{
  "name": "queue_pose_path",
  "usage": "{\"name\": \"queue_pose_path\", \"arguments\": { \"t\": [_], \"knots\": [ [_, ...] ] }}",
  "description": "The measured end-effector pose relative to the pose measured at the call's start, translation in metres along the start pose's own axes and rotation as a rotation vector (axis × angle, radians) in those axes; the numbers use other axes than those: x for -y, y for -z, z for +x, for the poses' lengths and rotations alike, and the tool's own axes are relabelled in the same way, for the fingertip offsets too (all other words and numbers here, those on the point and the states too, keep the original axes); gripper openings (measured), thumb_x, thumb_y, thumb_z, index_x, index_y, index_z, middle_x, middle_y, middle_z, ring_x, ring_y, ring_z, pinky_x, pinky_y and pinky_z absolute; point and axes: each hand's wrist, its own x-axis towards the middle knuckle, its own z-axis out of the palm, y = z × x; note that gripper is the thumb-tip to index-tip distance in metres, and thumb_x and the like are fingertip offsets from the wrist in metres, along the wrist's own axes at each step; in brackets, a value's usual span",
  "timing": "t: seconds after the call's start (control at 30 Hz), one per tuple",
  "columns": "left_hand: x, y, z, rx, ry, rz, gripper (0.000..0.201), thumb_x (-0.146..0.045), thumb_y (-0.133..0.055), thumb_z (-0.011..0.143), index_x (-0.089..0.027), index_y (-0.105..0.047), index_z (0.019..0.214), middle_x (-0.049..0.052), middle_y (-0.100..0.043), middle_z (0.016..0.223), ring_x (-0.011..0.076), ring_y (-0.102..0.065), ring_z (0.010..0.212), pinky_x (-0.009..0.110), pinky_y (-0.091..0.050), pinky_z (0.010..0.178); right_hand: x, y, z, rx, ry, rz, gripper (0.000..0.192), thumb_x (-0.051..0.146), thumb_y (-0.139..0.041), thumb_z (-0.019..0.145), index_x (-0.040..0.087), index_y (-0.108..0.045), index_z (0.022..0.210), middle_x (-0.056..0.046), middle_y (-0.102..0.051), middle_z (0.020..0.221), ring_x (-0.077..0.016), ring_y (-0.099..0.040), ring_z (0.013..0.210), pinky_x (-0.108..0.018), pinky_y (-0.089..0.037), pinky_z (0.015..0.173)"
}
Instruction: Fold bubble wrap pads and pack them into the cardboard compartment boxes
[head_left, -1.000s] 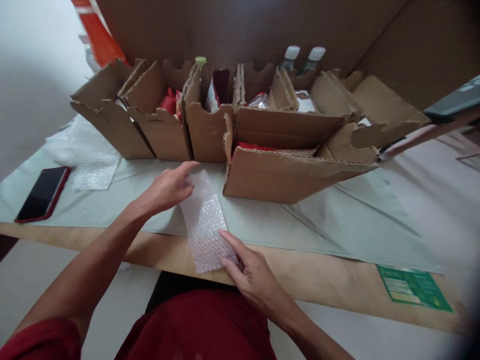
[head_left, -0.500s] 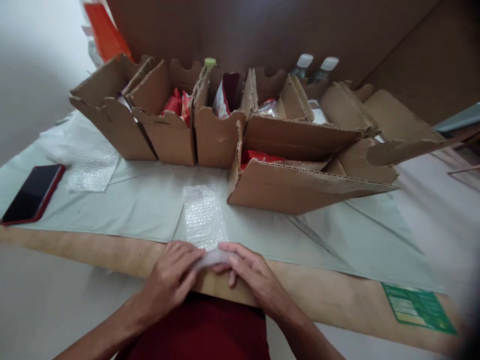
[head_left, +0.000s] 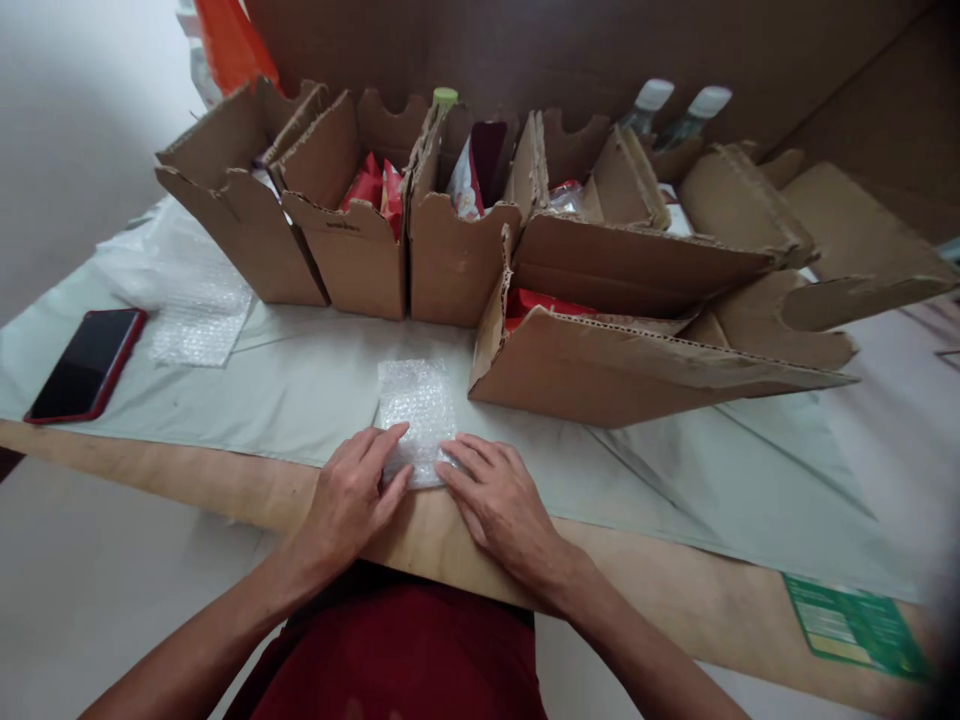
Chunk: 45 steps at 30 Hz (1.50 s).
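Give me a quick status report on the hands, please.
Left hand and right hand flat on bubble wrap piece. Wrap lies on table. Cardboard box close behind.

Two bare hands, the left hand (head_left: 352, 500) and the right hand (head_left: 501, 503), are being shown with both forearms uncovered as far as the lower edge of the view. No glove, ring, watch or bracelet is being seen on either hand or wrist. The fingers (head_left: 469, 460) are being shown with short, unpainted nails. A dark red garment (head_left: 397, 655) is being worn on the body; it is being seen between the two forearms, plain in colour, with soft folds and no visible print, seam detail or fastening. No sleeve is being shown on either forearm.
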Motion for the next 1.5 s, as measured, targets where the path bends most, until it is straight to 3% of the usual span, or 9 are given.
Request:
{"name": "queue_pose_path", "arguments": {
  "t": [0.1, 0.27, 0.47, 0.67, 0.83, 0.93, 1.07, 1.27, 1.5],
  "knots": [
    [-0.004, 0.01, -0.008, -0.009, -0.096, 0.001, 0.04, -0.026, -0.066, 0.096, -0.021, -0.059, 0.135, 0.015, -0.066, 0.129, 0.0299, -0.065, 0.116, 0.045, -0.054, 0.097, -0.004, 0.003, 0.009, 0.039, -0.007, 0.074, 0.028, 0.006, -0.051, 0.098, 0.018, -0.072, 0.113, -0.011, -0.077, 0.121, -0.0268, -0.067, 0.115, -0.045, -0.05, 0.096],
    [0.001, 0.017, -0.007, 0.062, -0.139, -0.104, 0.033, -0.009, -0.055, 0.099, -0.02, -0.059, 0.13, 0.002, -0.071, 0.088, 0.0182, -0.065, 0.08, 0.035, -0.051, 0.079, -0.008, 0.01, 0.018, 0.086, -0.115, 0.243, 0.027, 0.019, -0.048, 0.106, 0.021, -0.074, 0.113, -0.005, -0.08, 0.096, -0.0199, -0.07, 0.085, -0.037, -0.051, 0.085],
    [0.016, 0.005, 0.01, 0.029, -0.079, 0.033, 0.026, -0.018, -0.056, 0.101, -0.017, -0.059, 0.127, 0.001, -0.067, 0.081, 0.019, -0.06, 0.071, 0.035, -0.05, 0.071, -0.012, 0.004, 0.015, -0.246, -0.064, 0.029, 0.021, 0.019, -0.055, 0.103, 0.017, -0.07, 0.117, -0.013, -0.076, 0.116, -0.0253, -0.067, 0.109, -0.039, -0.048, 0.091],
    [0.017, 0.005, 0.011, -0.038, -0.099, 0.096, 0.031, -0.025, -0.061, 0.1, -0.017, -0.058, 0.13, 0.016, -0.067, 0.12, 0.0291, -0.064, 0.109, 0.044, -0.053, 0.09, -0.013, -0.006, 0.015, -0.097, 0.038, -0.041, 0.025, 0.019, -0.056, 0.101, 0.017, -0.068, 0.123, -0.012, -0.074, 0.128, -0.0303, -0.06, 0.126, -0.047, -0.043, 0.102],
    [0.011, 0.017, 0.003, 0.092, -0.198, -0.019, 0.034, -0.015, -0.061, 0.097, -0.02, -0.057, 0.131, 0.012, -0.071, 0.118, 0.028, -0.063, 0.115, 0.048, -0.048, 0.101, -0.009, -0.004, 0.016, -0.101, 0.012, 0.049, 0.02, 0.015, -0.052, 0.104, 0.019, -0.07, 0.111, -0.007, -0.079, 0.108, -0.0237, -0.067, 0.108, -0.042, -0.044, 0.097],
    [0.01, 0.02, 0.002, 0.093, -0.149, -0.122, 0.033, -0.01, -0.056, 0.098, -0.02, -0.059, 0.129, 0.007, -0.073, 0.102, 0.0226, -0.066, 0.099, 0.043, -0.052, 0.092, -0.005, 0.003, 0.011, -0.07, -0.039, 0.17, 0.02, 0.018, -0.051, 0.105, 0.019, -0.07, 0.111, -0.005, -0.079, 0.099, -0.0204, -0.069, 0.094, -0.039, -0.047, 0.09],
    [0.016, 0.013, 0.01, 0.041, -0.079, -0.036, 0.027, -0.02, -0.056, 0.1, -0.019, -0.063, 0.126, 0.003, -0.069, 0.084, 0.0201, -0.062, 0.077, 0.037, -0.052, 0.075, -0.001, 0.008, 0.01, -0.119, -0.112, 0.108, 0.027, 0.027, -0.052, 0.105, 0.021, -0.065, 0.128, -0.012, -0.076, 0.121, -0.0268, -0.067, 0.112, -0.043, -0.049, 0.093],
    [0.023, 0.007, 0.015, 0.026, -0.024, 0.173, 0.026, -0.026, -0.057, 0.1, -0.017, -0.066, 0.122, 0.009, -0.071, 0.094, 0.0262, -0.065, 0.088, 0.042, -0.052, 0.079, -0.003, -0.001, 0.025, 0.015, 0.02, -0.055, 0.024, 0.022, -0.062, 0.099, 0.019, -0.067, 0.121, -0.014, -0.072, 0.129, -0.0311, -0.06, 0.124, -0.05, -0.042, 0.104],
    [0.003, 0.027, -0.013, -0.047, 0.309, -0.313, 0.029, -0.029, -0.061, 0.098, -0.022, -0.062, 0.126, 0.006, -0.069, 0.106, 0.0163, -0.067, 0.083, 0.031, -0.058, 0.075, -0.006, 0.001, 0.033, -0.058, -0.102, 0.168, 0.023, 0.019, -0.053, 0.103, 0.021, -0.073, 0.114, -0.008, -0.08, 0.108, -0.0234, -0.069, 0.101, -0.042, -0.046, 0.095]
  ]
}}
